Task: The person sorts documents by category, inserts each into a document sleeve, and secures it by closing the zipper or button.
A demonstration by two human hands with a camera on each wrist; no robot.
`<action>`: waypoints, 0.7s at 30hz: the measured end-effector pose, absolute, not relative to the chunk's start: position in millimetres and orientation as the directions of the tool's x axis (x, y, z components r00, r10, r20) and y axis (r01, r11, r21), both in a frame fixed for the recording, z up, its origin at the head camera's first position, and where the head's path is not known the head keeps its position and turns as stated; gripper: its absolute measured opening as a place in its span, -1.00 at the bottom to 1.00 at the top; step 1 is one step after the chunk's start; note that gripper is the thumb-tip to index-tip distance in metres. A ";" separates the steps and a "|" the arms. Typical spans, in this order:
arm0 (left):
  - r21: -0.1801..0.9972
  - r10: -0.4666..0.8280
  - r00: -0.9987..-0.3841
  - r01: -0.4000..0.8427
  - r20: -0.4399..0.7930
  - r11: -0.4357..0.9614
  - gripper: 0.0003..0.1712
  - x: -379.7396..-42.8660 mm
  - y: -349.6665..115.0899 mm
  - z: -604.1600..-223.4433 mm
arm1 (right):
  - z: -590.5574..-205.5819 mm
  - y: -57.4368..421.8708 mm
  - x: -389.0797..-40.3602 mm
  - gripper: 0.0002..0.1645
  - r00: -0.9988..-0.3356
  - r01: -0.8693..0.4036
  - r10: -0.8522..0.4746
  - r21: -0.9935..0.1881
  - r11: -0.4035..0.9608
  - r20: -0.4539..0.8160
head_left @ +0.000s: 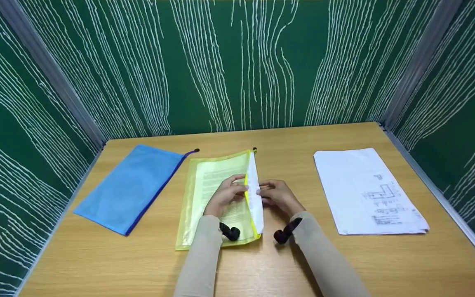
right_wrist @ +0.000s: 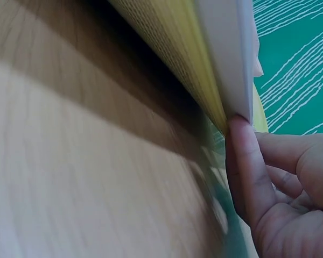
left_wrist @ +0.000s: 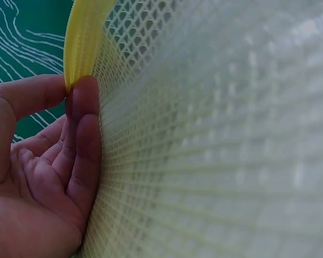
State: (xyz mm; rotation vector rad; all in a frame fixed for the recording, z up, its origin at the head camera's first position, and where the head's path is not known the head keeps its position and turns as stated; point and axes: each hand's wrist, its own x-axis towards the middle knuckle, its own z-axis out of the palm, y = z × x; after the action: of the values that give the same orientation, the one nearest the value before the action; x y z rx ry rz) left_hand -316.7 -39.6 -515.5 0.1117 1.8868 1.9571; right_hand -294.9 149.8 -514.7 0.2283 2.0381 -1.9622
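Observation:
In the head view a yellow mesh zip pouch [head_left: 188, 206] lies at the middle of the table, its zipped side lifted and gaping. Printed white papers [head_left: 255, 194] sit inside it, a strip of them showing out of the mouth. My left hand [head_left: 226, 194] pinches the pouch's upper zip edge; the left wrist view shows the yellow zipper [left_wrist: 81, 45] between thumb and fingers. From the right, my right hand [head_left: 279, 196] pinches the edge of the papers. In the right wrist view its fingertips [right_wrist: 240, 126] are at the papers, right beside the pouch's lower yellow edge [right_wrist: 196, 70].
A blue zip pouch [head_left: 132, 185] with a dark purple zipper lies flat on the left of the wooden table [head_left: 138, 264]. To the right is a stack of white papers [head_left: 344, 185], a drawing on the top sheet. Green patterned walls [head_left: 245, 62] enclose the table's back and sides.

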 end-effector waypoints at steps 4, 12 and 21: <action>0.970 0.350 -0.909 -0.243 -0.227 -0.002 -0.40 -316.8 -39.6 -514.7 | -512.1 147.3 -294.4 -0.52 -0.943 0.318 -0.084 -0.946 0.061 -0.322; 0.969 0.353 -0.911 -0.244 -0.213 -0.044 -0.40 -317.2 -39.2 -516.0 | -509.4 142.7 -293.8 -0.57 -0.949 0.303 -0.076 -0.952 0.038 -0.305; 0.964 0.347 -0.914 -0.252 -0.209 -0.082 -0.40 -316.7 -38.6 -515.2 | -510.9 138.2 -293.4 -0.65 -0.959 0.271 -0.085 -0.962 0.013 -0.272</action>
State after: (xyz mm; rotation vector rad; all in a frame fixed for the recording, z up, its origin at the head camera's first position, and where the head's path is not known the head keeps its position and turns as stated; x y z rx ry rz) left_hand -316.7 -38.6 -515.2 0.1029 1.8027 2.0490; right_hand -293.4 138.2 -510.9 0.1939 2.0375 -2.0349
